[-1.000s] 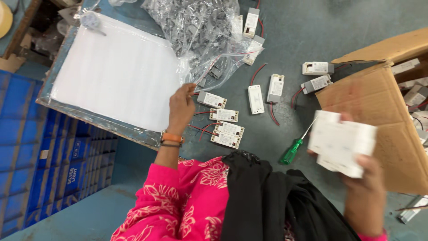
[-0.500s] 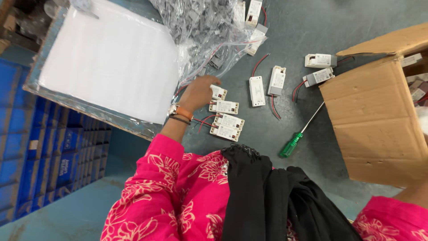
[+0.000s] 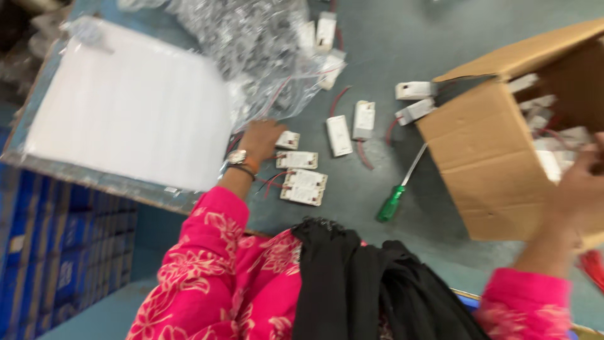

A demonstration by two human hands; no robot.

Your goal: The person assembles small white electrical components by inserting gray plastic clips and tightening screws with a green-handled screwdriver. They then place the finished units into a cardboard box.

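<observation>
Grey table [image 3: 440, 38] carries our work, blurred throughout. Our left hand [image 3: 261, 140] rests, fingers curled, on a small white module [image 3: 288, 140] near the table's left edge; what it grips we cannot tell. Our right hand [image 3: 582, 195], smeared, reaches into the cardboard box [image 3: 497, 164] at the right edge, its grasp unreadable. A green screwdriver [image 3: 397, 192] lies between.

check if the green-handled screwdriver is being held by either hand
No: the green-handled screwdriver lies loose on the grey table, with the left hand by the small white modules and the right hand at the cardboard box.
</observation>
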